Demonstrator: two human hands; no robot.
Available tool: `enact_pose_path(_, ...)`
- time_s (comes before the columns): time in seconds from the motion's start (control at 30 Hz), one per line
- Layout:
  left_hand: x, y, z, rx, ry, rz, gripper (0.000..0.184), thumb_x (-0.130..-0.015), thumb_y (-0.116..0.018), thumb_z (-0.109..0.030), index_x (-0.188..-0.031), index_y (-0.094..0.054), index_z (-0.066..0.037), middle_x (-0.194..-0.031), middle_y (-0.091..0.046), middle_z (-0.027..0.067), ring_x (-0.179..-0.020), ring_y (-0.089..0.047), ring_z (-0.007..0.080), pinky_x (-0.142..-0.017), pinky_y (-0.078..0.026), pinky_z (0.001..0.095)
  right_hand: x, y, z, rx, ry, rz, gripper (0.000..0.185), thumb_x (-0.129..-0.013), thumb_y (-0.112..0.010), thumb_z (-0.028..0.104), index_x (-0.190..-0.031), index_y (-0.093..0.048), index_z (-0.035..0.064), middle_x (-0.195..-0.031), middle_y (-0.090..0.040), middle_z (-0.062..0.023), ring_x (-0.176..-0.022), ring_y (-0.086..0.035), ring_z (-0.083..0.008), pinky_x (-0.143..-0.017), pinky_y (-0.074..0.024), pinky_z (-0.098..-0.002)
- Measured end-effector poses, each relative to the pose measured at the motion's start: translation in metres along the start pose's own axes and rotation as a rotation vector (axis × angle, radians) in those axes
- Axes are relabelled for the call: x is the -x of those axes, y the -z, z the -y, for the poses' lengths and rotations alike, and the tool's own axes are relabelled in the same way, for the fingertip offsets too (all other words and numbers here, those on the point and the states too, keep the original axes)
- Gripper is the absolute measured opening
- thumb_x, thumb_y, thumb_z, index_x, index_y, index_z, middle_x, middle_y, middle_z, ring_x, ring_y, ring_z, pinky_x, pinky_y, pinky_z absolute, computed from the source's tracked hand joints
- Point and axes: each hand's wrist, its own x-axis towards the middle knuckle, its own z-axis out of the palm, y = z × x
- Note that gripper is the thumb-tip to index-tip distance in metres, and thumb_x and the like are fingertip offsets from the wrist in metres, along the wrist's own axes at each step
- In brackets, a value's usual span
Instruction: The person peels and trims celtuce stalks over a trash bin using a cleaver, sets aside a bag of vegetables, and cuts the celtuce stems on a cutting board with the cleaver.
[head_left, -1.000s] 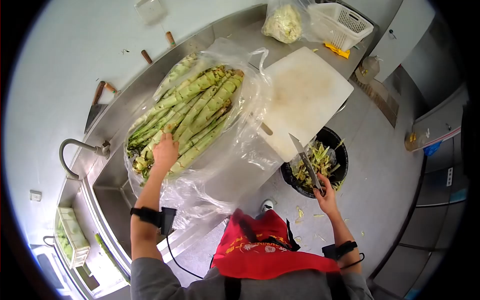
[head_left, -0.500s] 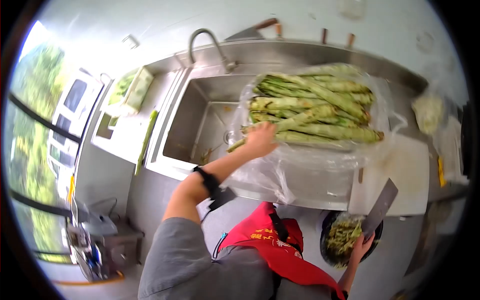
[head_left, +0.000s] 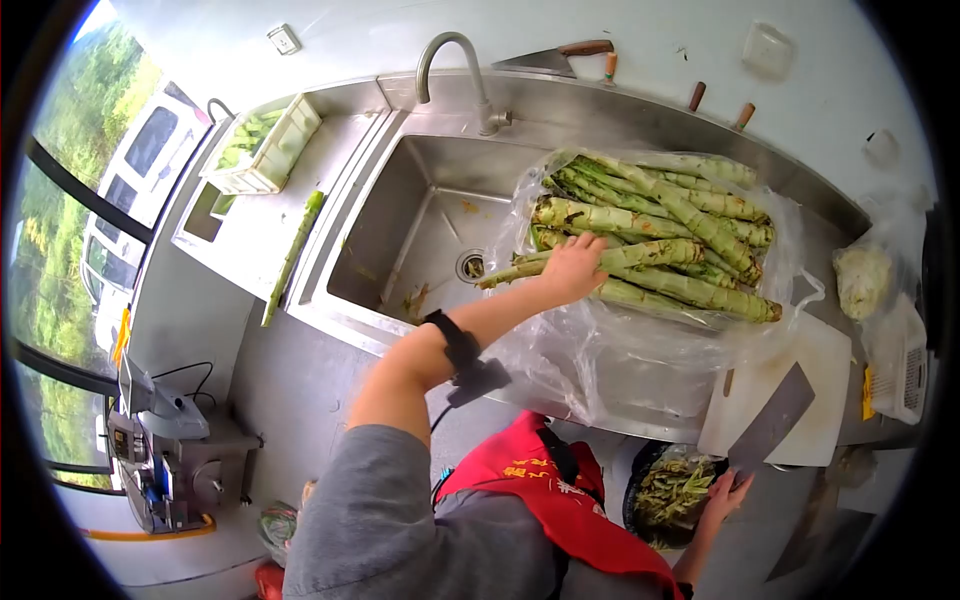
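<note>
Long green celtuce stalks (head_left: 690, 205) lie piled on a clear plastic bag (head_left: 640, 350) beside the sink basin. My left hand (head_left: 575, 268) reaches across to the near left of the pile, its fingers curled over one celtuce stalk (head_left: 650, 253). That stalk's thin end sticks out toward the sink drain. In my right hand (head_left: 727, 495), low at the right, is the handle of a cleaver (head_left: 772, 418). Its broad blade slants up over the near edge of a white cutting board (head_left: 830, 385). Below the blade stands a dark bin (head_left: 640, 510) containing green peelings (head_left: 680, 490).
The steel sink (head_left: 385, 235) with its curved faucet (head_left: 450, 40) lies left of the pile. Another cleaver (head_left: 540, 62) and several handles show along the back ledge. Farther left are a crate (head_left: 265, 160) and a single stalk (head_left: 293, 258). A white basket (head_left: 905, 365) stands at right.
The camera view has shifted and turned slightly. My left hand stays at the pile, its fingers now curled over a stalk. The cleaver now overlaps more of the board.
</note>
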Motion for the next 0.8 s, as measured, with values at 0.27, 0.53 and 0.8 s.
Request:
enact_pose_path(0.27, 0.012, 0.043, 0.026, 0.078, 0.127, -0.322, 0.061, -0.076, -0.066, -0.024, -0.131, -0.043, -0.013, -0.136, -0.037, 0.0213, -0.123, -0.041, 0.0371, -0.094, -0.042, 0.0449, 0.014, -0.007, 0.013, 0.042, -0.066, -0.051, 0.059, -0.095, -0.049, 0.012, -0.143, -0.017, -0.0005, -0.059, -0.037, -0.0010, -0.046, -0.028, -0.0057, -0.040, -0.0229, -0.0237)
enact_pose_path(0.53, 0.183, 0.147, 0.297, -0.210, 1.071, -0.493, 0.058, -0.076, -0.059, -0.018, -0.130, -0.041, -0.007, -0.140, -0.031, 0.0259, -0.118, -0.049, 0.0366, -0.091, -0.046, 0.0446, 0.026, -0.013, 0.019, 0.106, 0.002, -0.284, 0.061, -0.093, -0.054, 0.015, -0.142, -0.021, 0.0012, -0.062, -0.041, -0.0004, -0.046, -0.031, -0.0047, -0.038, -0.0247, -0.0213)
enact_pose_path(0.8, 0.330, 0.177, 0.447, -0.249, 1.442, -0.416, 0.060, -0.081, -0.051, -0.012, -0.138, -0.032, -0.008, -0.141, -0.032, 0.0229, -0.128, -0.038, 0.0344, -0.101, -0.033, 0.0493, 0.042, -0.048, 0.024, 0.022, 0.007, -0.377, 0.049, -0.092, -0.054, 0.016, -0.135, -0.033, 0.0040, -0.059, -0.039, -0.0008, -0.042, -0.029, -0.0070, -0.036, -0.0258, -0.0242)
